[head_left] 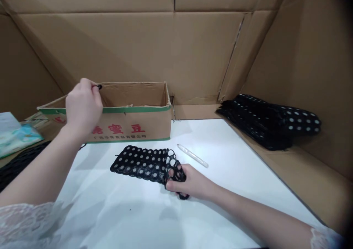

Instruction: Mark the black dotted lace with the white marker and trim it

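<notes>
My left hand (84, 104) is raised at the near rim of a cardboard box (154, 122), its fingers closed. A small black piece (99, 86) sticks out from its fingertips over the box opening; its kind is too small to make out. My right hand (190, 181) grips the right end of a black lace piece with round holes (140, 163), thumb on top and fingers wrapped round it. The rest of that lace lies flat on the white table (209, 212), in front of the box. Just beyond my right hand lies a white pen (193, 155).
A stack of black dotted lace (264, 118) rests on cardboard at the right. Black fabric (16, 164) and a blue-green plastic packet (19, 139) are at the left. Tall cardboard walls (124, 47) enclose the back and sides.
</notes>
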The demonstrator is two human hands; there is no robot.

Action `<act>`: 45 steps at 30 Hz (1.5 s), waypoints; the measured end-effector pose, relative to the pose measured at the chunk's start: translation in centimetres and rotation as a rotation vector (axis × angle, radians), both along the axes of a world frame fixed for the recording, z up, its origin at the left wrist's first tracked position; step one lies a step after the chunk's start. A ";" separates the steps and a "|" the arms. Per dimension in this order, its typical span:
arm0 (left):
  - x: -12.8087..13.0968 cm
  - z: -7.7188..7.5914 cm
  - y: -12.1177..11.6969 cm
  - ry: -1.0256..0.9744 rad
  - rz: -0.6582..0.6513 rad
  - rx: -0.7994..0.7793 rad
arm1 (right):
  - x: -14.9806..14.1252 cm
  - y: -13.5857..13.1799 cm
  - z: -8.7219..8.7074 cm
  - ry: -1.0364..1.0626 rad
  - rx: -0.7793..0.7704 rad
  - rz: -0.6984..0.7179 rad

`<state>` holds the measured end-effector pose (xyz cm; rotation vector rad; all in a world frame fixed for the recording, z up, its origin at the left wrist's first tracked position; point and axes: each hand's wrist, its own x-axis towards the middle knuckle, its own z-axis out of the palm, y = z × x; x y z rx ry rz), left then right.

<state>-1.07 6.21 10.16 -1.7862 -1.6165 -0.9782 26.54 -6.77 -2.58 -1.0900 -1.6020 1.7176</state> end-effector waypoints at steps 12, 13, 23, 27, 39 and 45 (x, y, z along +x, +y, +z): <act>8.3 -7.7 -10.5 0.160 -0.635 -0.602 | -0.2 -0.1 0.2 -0.013 0.035 -0.033; 9.1 -8.9 -11.6 0.141 -0.674 -0.752 | -0.3 -0.1 0.1 0.008 0.044 -0.025; 10.2 -11.3 -12.4 -0.411 -0.818 -1.068 | -0.5 0.0 -0.4 0.080 0.042 0.024; 10.4 -11.7 -12.1 -0.392 -0.748 -0.982 | -0.6 0.1 -0.5 0.064 0.046 0.026; 1.4 1.1 -0.3 -0.065 -0.129 0.010 | 0.2 -0.1 0.2 -0.121 0.174 0.049; 4.2 -0.4 0.1 0.094 -0.080 -0.030 | 0.8 0.6 0.4 -0.268 0.504 -0.218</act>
